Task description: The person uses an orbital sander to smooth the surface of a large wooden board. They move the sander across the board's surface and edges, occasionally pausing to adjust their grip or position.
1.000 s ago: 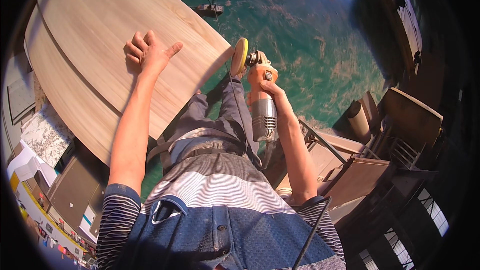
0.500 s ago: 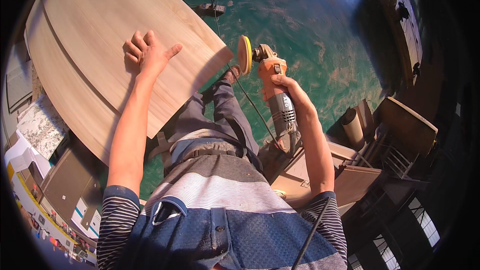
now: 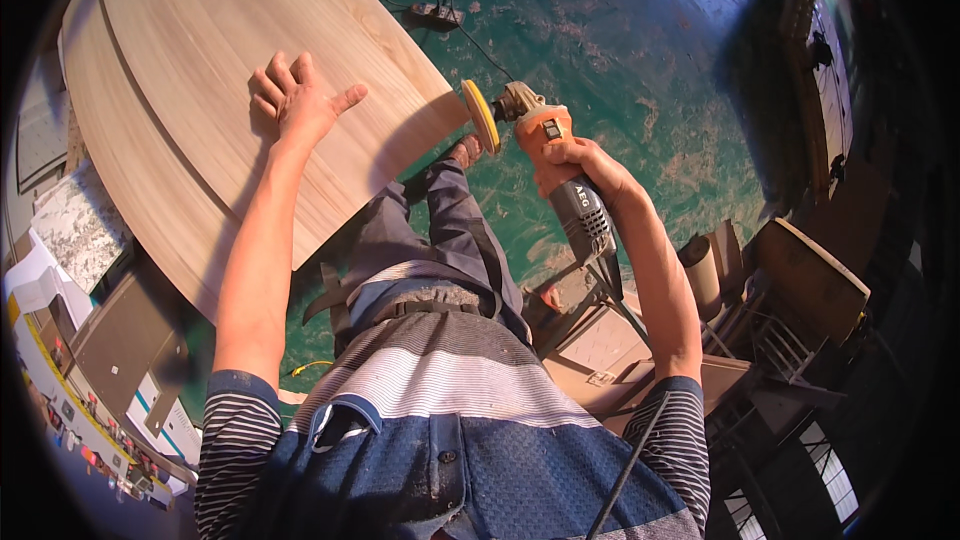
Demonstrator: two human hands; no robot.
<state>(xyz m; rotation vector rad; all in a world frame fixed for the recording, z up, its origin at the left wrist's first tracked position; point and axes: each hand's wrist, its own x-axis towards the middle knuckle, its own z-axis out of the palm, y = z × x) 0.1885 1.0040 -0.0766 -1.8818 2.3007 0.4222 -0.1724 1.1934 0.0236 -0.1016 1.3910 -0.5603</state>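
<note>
**Sander held off the panel's edge**

A green, mottled floor [image 3: 640,60] lies beyond the work, and on it a black power strip [image 3: 437,13] with its cable looping near the panel's far edge. To the right stand stacked wooden boards and frames [image 3: 800,280] (crowded together, hard to tell apart), and a cardboard tube [image 3: 700,275] leans among them. The person's own leg and foot [image 3: 465,150] stand just beside the panel's right edge.

The wooden panel [image 3: 200,50] is large, pale and oval, with long straight grain and a darker curved line running parallel to its left edge. The sander [image 3: 545,155] has an orange and grey body and a round yellow disc, which stands on edge just off the panel's right edge; whether the disc touches the wood cannot be told.

The left hand [image 3: 300,100] lies flat on the panel, fingers spread, holding nothing, arm stretched straight. The right hand [image 3: 580,165] is wrapped tight around the sander's body, elbow bent.
</note>
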